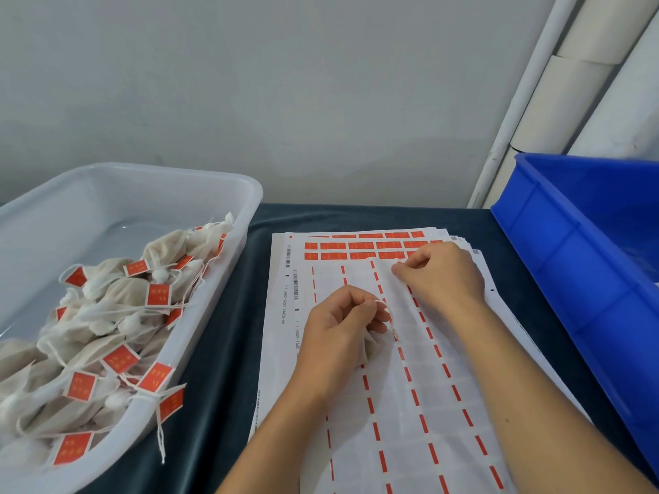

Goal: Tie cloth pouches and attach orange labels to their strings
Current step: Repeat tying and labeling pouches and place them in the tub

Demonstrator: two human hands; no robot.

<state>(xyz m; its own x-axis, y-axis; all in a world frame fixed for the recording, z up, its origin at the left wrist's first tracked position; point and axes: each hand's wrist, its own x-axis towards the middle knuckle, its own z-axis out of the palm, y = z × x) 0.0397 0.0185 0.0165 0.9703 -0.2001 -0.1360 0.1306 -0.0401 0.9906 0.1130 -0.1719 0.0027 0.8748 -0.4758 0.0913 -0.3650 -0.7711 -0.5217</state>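
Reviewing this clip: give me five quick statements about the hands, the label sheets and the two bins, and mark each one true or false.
1. The white bin on the left holds pouches that already carry orange labels. True.
2. The left hand is empty and lies flat. False: it pinches a string and holds a cloth pouch.
3. The right hand works at the top sheet, near the remaining orange labels. True.
4. Most of the top sheet is still full of labels. False: most of it shows bare backing with thin orange strips.
5. The blue bin stands on the left. False: it stands on the right.
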